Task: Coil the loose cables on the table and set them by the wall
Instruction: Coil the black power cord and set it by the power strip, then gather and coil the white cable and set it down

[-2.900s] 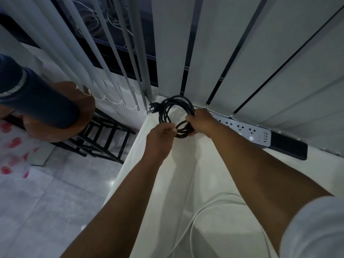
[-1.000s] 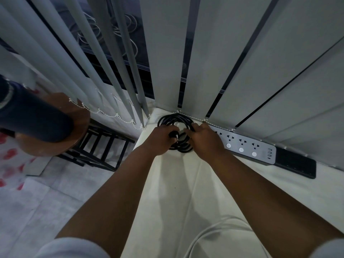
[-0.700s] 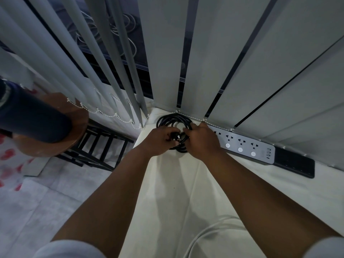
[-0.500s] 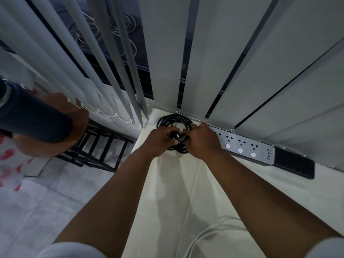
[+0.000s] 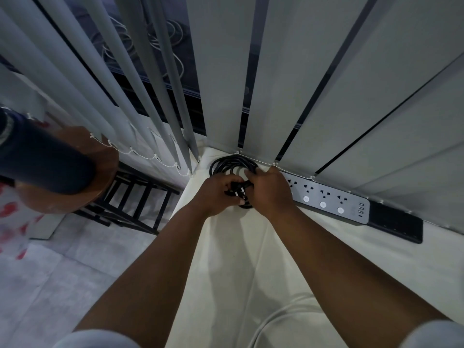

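Black cable coil (image 5: pixel 232 165), lifted moments ago, now laid in far table corner by blinds; plug (image 5: pixel 238 189) pinched by left hand (image 5: pixel 216 194), coil gripped by right hand (image 5: pixel 270 190). Placement judged nearly done; white cable (image 5: pixel 270 320) left near.

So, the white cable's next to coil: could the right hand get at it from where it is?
Probably yes: the white cable lies uncovered on the table below the right hand, though that hand must first release the black cable coil.
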`<state>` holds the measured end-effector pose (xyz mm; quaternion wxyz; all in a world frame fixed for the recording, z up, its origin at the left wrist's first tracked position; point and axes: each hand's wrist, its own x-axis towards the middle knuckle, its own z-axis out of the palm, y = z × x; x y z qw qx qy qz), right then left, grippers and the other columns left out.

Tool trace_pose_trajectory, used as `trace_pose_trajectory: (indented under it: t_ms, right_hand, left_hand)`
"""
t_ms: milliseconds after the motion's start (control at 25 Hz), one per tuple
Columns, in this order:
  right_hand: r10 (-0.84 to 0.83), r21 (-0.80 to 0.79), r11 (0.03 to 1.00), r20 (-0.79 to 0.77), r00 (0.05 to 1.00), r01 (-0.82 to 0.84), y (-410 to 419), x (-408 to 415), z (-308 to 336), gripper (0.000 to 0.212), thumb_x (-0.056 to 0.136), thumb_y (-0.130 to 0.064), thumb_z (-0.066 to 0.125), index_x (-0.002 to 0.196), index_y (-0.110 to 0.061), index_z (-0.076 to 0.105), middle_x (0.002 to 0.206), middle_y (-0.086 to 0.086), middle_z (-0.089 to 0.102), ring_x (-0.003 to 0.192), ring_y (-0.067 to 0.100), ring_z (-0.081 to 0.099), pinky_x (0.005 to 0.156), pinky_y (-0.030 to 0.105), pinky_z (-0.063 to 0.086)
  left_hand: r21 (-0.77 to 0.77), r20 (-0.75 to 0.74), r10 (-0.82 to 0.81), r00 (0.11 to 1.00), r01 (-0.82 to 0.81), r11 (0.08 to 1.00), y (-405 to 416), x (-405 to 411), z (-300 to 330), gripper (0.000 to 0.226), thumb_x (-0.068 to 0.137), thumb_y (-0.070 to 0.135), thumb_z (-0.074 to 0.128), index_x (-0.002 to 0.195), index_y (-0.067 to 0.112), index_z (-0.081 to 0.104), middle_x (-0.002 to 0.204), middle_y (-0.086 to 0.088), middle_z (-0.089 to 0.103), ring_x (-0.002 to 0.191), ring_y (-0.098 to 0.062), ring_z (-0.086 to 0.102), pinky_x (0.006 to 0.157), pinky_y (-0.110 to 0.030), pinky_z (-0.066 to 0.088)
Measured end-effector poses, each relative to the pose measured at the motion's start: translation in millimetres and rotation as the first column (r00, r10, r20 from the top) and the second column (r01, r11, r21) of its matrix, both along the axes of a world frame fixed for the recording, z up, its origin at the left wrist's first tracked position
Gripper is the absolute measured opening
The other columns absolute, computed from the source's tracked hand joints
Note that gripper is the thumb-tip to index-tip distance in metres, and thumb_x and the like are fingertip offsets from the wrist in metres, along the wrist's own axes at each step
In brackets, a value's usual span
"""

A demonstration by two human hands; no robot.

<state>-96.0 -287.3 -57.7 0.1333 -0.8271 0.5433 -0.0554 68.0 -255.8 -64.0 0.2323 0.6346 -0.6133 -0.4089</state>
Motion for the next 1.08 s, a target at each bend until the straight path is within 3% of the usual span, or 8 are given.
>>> trace_pose_trajectory:
  t_ms: [160,240,320,440,520,680,800,1080]
  right_hand:
    - [0.034,-0.069,0.997,-0.024,0.999,-0.035,8.7,-7.3,-7.8,0.052,0.082,-0.013,0.060,0.132,-0.001,0.057,0.138,0.025,0.053,0.121,0.046,0.050,0.098,0.050,0.047]
    - [0.048,-0.069,0.996,-0.083,0.995,-0.054,15.2,-10.0,-8.7,0.058,0.088,-0.025,0.046,0.140,0.000,0.047,0.150,0.023,0.041,0.137,0.042,0.039,0.107,0.050,0.038]
    - [0.066,-0.015,0.998,-0.137,0.988,-0.069,22.2,-11.9,-9.7,0.070,0.089,-0.038,0.027,0.147,-0.002,0.037,0.155,0.018,0.035,0.145,0.037,0.029,0.114,0.051,0.029]
    - [0.084,0.055,0.996,-0.238,0.968,-0.073,24.9,-14.6,-14.6,0.076,0.087,-0.043,0.019,0.153,-0.006,0.024,0.161,0.018,0.022,0.150,0.038,0.015,0.120,0.056,0.016]
    - [0.094,0.093,0.993,-0.299,0.950,-0.069,20.8,-14.4,-15.0,0.073,0.092,-0.041,0.029,0.156,-0.008,0.012,0.164,0.017,0.009,0.151,0.038,0.003,0.120,0.058,0.008]
    - [0.110,0.143,0.987,-0.234,0.966,-0.077,16.9,-11.7,-8.1,0.077,0.098,-0.036,0.040,0.156,-0.010,-0.004,0.165,0.016,-0.006,0.151,0.034,-0.010,0.121,0.056,0.003]
    - [0.074,0.116,0.991,-0.113,0.991,-0.061,26.0,-13.0,-4.2,0.077,0.097,-0.030,0.043,0.156,-0.009,-0.001,0.165,0.015,0.000,0.152,0.032,-0.003,0.123,0.049,0.006]
    - [0.090,0.122,0.990,-0.110,0.990,-0.076,40.9,-12.3,-3.0,0.074,0.096,-0.025,0.044,0.156,-0.006,0.006,0.165,0.014,0.001,0.153,0.030,-0.002,0.122,0.045,0.010]
  left_hand:
    - [-0.259,0.216,0.066,0.974,-0.008,0.966,11.8,-2.1,-16.7,0.053,0.069,0.041,0.076,0.118,0.025,0.069,0.111,-0.007,0.053,0.101,-0.028,0.050,0.091,-0.042,0.046]
    - [-0.366,0.406,0.136,0.904,0.024,0.930,19.1,-3.3,-24.0,0.058,0.072,0.054,0.066,0.124,0.030,0.065,0.133,-0.012,0.053,0.121,-0.036,0.046,0.100,-0.047,0.041]
    - [-0.348,0.479,0.132,0.868,0.050,0.936,26.8,-4.2,-30.2,0.068,0.078,0.061,0.057,0.139,0.031,0.051,0.152,-0.018,0.038,0.142,-0.039,0.028,0.112,-0.050,0.029]
    - [-0.232,0.468,0.025,0.884,0.095,0.968,31.9,-6.3,-38.4,0.084,0.082,0.067,0.045,0.153,0.029,0.021,0.160,-0.022,0.014,0.149,-0.039,0.001,0.117,-0.055,0.016]
    - [-0.156,0.464,-0.036,0.885,0.122,0.980,29.4,-7.1,-36.9,0.091,0.079,0.071,0.040,0.154,0.029,0.009,0.162,-0.021,0.003,0.148,-0.038,-0.009,0.117,-0.052,0.008]
    - [-0.128,0.351,-0.020,0.936,0.069,0.989,23.4,-4.6,-24.9,0.101,0.075,0.071,0.040,0.154,0.014,0.012,0.162,-0.021,-0.001,0.148,-0.036,-0.012,0.118,-0.045,0.004]
    - [-0.147,0.364,0.006,0.932,0.051,0.988,27.1,-5.2,-24.6,0.104,0.077,0.069,0.039,0.153,0.005,0.012,0.162,-0.020,-0.001,0.149,-0.031,-0.009,0.118,-0.041,0.003]
    - [-0.133,0.380,0.026,0.925,0.027,0.991,41.0,-10.0,-25.0,0.101,0.082,0.068,0.045,0.153,0.005,0.010,0.163,-0.017,0.000,0.150,-0.031,-0.004,0.118,-0.042,0.007]
